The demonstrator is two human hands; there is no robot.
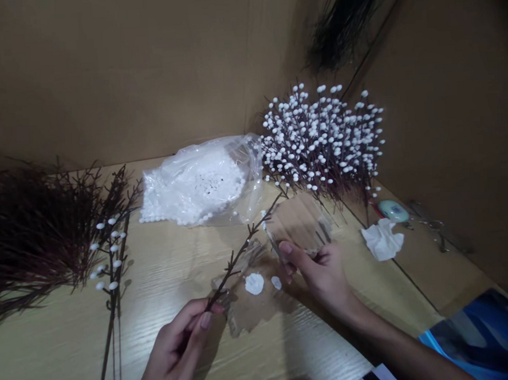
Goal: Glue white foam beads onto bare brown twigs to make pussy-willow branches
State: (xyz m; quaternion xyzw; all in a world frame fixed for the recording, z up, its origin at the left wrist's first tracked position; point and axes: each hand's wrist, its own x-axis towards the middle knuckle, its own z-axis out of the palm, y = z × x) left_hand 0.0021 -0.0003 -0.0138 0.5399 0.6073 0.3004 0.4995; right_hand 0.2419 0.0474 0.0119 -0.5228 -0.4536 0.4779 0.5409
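One twig (240, 250) slants from the pinching left hand (179, 343), perhaps touching cardboard (299, 221) the right hand (323, 273) grips.

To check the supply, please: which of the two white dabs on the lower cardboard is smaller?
The right dab, nearer the right hand: a small oval, while the left dab is clearly broader.

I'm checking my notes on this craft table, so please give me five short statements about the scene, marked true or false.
1. A brown twig is in the left hand. True.
2. The right hand holds scissors. False: it holds a cardboard piece.
3. The plastic bag contains white balls. True.
4. The crumpled tissue is inside that bag. False: it lies outside, farther right.
5. Two white blobs show between the hands. True.
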